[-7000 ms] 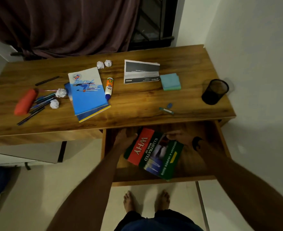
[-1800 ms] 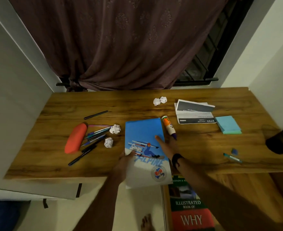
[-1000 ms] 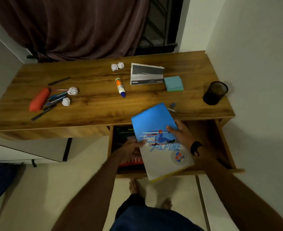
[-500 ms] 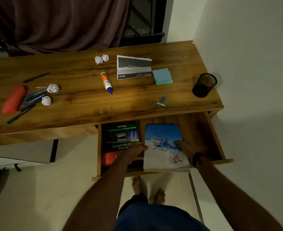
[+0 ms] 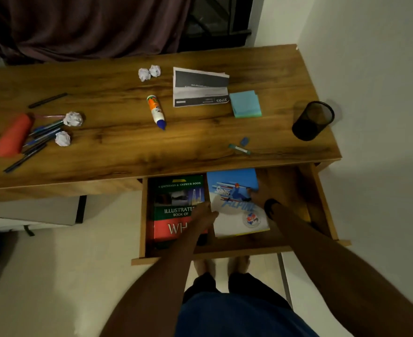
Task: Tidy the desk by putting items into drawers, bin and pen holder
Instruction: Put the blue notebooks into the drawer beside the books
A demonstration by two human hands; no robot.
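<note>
The drawer (image 5: 210, 257) under the desk (image 5: 118, 154) stands pulled out. A green and red book (image 5: 176, 203) lies in its left half. Beside it on the right lies a blue and white notebook (image 5: 234, 210). My left hand (image 5: 204, 216) holds the notebook's left edge, over the book's right side. My right hand (image 5: 259, 194) holds its right edge, in shadow. On the desk are a black mesh pen holder (image 5: 313, 120), a glue bottle (image 5: 155, 111), a red pencil case (image 5: 14, 135) and several pens (image 5: 37, 139).
Crumpled paper balls (image 5: 149, 72) lie at the back, two more (image 5: 73, 118) by the pens. A folded booklet (image 5: 199, 87), blue sticky notes (image 5: 245, 104), a black pen (image 5: 47, 100) and two small items (image 5: 239, 149) lie on the desk. A wall runs along the right.
I lifted the blue notebook off the desk and lowered it into the drawer beside the green book. Over the last half second it settled flatter, with both hands still at its edges.
</note>
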